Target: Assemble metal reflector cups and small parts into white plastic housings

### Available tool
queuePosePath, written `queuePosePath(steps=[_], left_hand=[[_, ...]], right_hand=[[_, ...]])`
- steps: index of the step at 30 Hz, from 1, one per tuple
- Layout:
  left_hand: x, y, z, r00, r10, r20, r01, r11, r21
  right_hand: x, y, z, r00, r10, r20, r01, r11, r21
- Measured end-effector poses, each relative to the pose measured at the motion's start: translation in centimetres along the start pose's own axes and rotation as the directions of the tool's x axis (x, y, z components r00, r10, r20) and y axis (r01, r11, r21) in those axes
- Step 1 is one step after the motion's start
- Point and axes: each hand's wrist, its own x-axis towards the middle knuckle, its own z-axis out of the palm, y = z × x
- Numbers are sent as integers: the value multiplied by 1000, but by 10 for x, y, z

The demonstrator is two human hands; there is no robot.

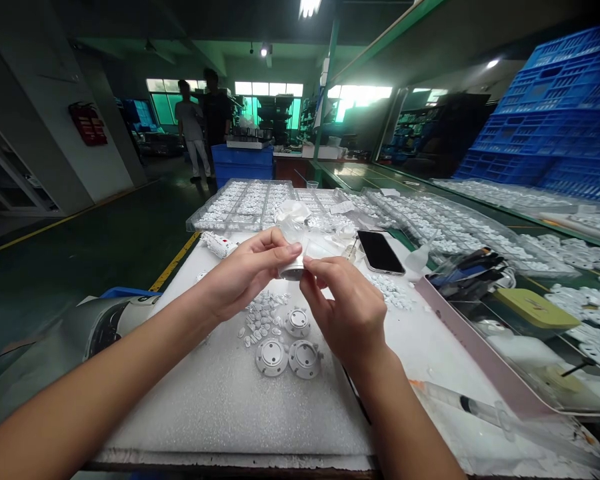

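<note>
Between my two hands, above the white foam sheet (230,407), is a small round whitish part (293,270), partly hidden by fingers. My left hand (253,270) grips its left side between thumb and fingers. My right hand (343,300) is closed at its right side, thumb and forefinger pinched at the rim. Below them on the foam lie three round light-grey discs with holes: one (297,322) nearer the hands, one (271,357) at the lower left and one (305,359) at the lower right. Many tiny white pieces (263,313) are scattered left of the discs.
Clear trays of white parts (250,203) stand behind the foam. A black phone (380,252), a syringe (473,405) and a pink-sided box of tools (470,340) lie to the right. Blue crates (545,127) are stacked at the far right. Two people stand in the left background.
</note>
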Motion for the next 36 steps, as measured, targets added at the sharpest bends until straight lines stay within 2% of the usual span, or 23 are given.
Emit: queuePosePath(steps=[11, 14, 17, 19, 22, 25, 28, 31, 36], left_hand=[[-2, -5, 5, 999, -21, 41, 24, 997, -69], [-1, -6, 2, 998, 20, 58, -21, 1000, 13], [0, -5, -6, 984, 146, 102, -163, 970, 178], [1, -5, -11, 950, 266, 165, -304, 911, 279], [1, -5, -14, 869, 412, 274, -488, 803, 342], [-2, -8, -10, 795, 539, 278, -606, 687, 402], [-5, -13, -4, 727, 652, 218, -652, 554, 517], [-8, -15, 0, 669, 712, 215, -680, 469, 563], [-10, -12, 1, 642, 724, 252, -699, 417, 581]], right_hand=[[-1, -4, 0, 1000, 12, -8, -11, 999, 32], [-1, -4, 0, 999, 27, -45, -25, 999, 45], [-1, -3, 0, 993, 42, -108, -37, 998, 49], [-2, -3, -1, 990, 28, -135, -22, 999, 41], [-4, -3, -1, 986, 4, -169, 3, 999, 43], [-6, -5, -1, 980, 25, -197, -10, 997, 80], [-6, -7, 0, 971, 68, -230, -42, 993, 114], [-4, -10, 0, 969, 60, -241, -42, 996, 79], [-3, -12, -1, 971, 46, -233, -34, 998, 57]])
